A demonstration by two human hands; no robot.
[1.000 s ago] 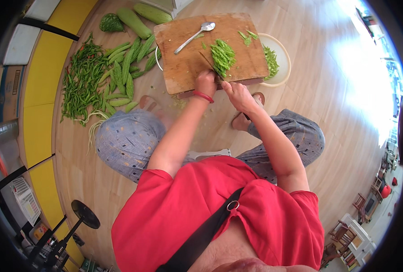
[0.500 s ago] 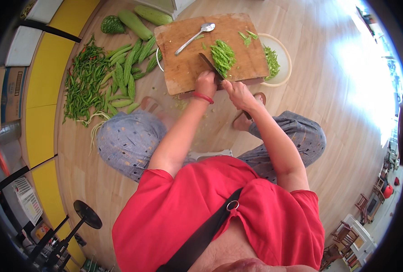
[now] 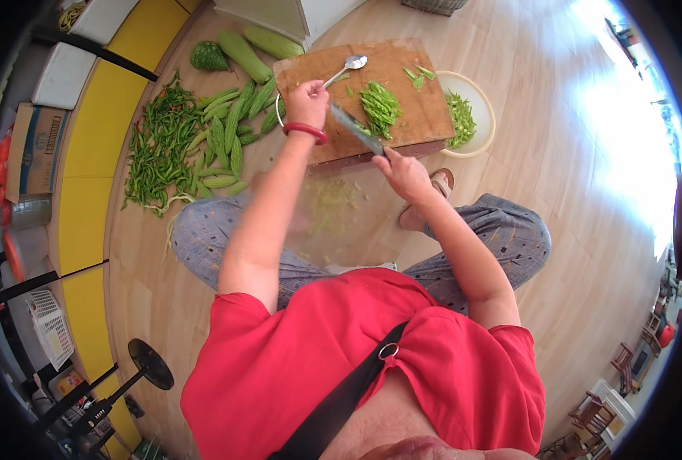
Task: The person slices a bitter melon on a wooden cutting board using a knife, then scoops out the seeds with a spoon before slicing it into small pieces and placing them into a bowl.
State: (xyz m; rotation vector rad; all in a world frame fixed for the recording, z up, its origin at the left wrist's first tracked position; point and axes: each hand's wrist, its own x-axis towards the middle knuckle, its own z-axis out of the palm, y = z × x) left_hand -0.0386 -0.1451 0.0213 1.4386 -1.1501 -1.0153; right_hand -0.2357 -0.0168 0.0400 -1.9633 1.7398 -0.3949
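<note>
Item, nearest: a person in a red short-sleeved shirt [image 3: 371, 360] and blue-grey patterned trousers [image 3: 502, 238] is sitting on a pale wooden plank floor [image 3: 578, 230]. The right hand [image 3: 404, 173] is closing around the handle of a long dark-bladed kitchen knife [image 3: 354, 128], fingers clamped on it, the blade lying slantwise over the near part of a thick rectangular wooden chopping board [image 3: 425, 115]. The left hand [image 3: 308, 103], a red bangle [image 3: 305, 131] at its wrist, is resting over the board's left portion, fingers curled together; whether it is gripping anything cannot be told. A heap of chopped green vegetable strips [image 3: 380, 108] is lying on the board just beyond the blade, and a metal spoon [image 3: 345, 69] is sitting at the far edge. A round cream bowl [image 3: 480, 115] holding green cuttings is touching the board's right side. Left of the board, ridged green gourds [image 3: 230, 138] and slim green chillies [image 3: 153, 153] are lying spread on the floor.
</note>
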